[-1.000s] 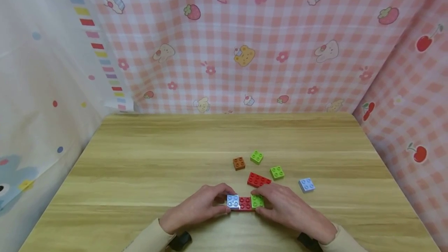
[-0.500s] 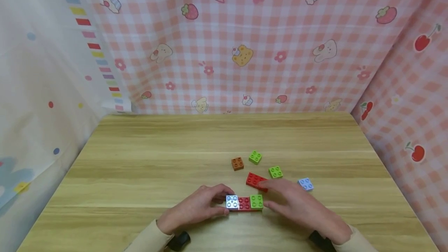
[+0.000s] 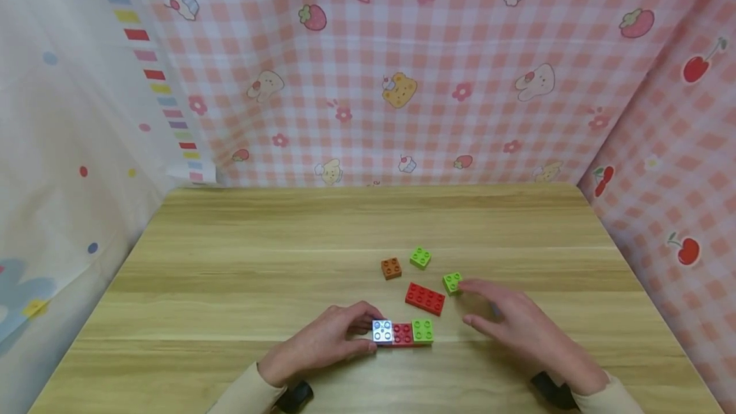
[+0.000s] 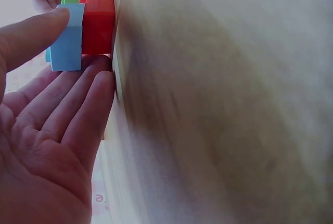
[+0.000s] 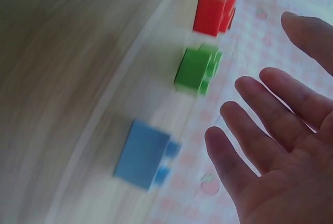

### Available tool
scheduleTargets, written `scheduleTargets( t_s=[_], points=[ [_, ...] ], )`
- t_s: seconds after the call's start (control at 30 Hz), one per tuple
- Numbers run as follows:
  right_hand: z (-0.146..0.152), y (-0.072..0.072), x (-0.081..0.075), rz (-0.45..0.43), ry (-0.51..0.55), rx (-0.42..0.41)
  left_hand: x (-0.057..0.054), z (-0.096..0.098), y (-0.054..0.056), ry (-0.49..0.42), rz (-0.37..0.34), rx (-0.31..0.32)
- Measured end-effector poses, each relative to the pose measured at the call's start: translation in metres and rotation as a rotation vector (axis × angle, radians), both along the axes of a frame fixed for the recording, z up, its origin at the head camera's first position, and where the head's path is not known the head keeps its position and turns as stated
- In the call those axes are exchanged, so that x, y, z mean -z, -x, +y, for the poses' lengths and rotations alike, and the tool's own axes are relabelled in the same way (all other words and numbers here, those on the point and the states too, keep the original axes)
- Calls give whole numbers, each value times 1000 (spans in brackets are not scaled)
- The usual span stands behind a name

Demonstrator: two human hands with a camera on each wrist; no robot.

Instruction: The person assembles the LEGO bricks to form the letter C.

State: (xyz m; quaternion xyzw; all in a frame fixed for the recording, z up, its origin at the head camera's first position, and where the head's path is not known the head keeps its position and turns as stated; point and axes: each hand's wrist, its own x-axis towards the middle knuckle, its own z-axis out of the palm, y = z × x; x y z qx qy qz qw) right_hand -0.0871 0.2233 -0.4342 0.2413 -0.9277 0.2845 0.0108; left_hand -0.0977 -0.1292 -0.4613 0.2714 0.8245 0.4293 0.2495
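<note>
My left hand (image 3: 324,340) pinches the left end of a small joined row of building bricks. In the row, a light blue brick (image 3: 382,331) and a green brick (image 3: 422,331) sit on the two ends of a red brick (image 3: 402,334), whose middle studs show. The left wrist view has my thumb on the blue brick (image 4: 67,42) and my fingers under its other side. My right hand (image 3: 517,321) holds nothing; its fingers are spread above a loose light blue brick (image 5: 140,154), mostly covered by the hand in the head view.
Behind the row lies a loose long red brick (image 3: 425,299). Near it are a green brick (image 3: 452,282) close to my right fingertips, another green brick (image 3: 420,257) and a brown brick (image 3: 391,268). All rest on a wooden table (image 3: 230,254) with patterned cloth (image 3: 368,126) behind it.
My right hand has let go of the green end of the row and moved right, past the long red brick, over the loose blue brick. The left hand keeps its place.
</note>
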Motion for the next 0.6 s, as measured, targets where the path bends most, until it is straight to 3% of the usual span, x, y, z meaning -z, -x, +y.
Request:
scheduleTargets(
  t_s=[0.17,0.6],
  points=[
    [15,3,4,25,22,19,0,0,-1,-6,7,0],
    [39,11,2,-124,11,84,-2,0,-1,-3,17,0]
  ],
)
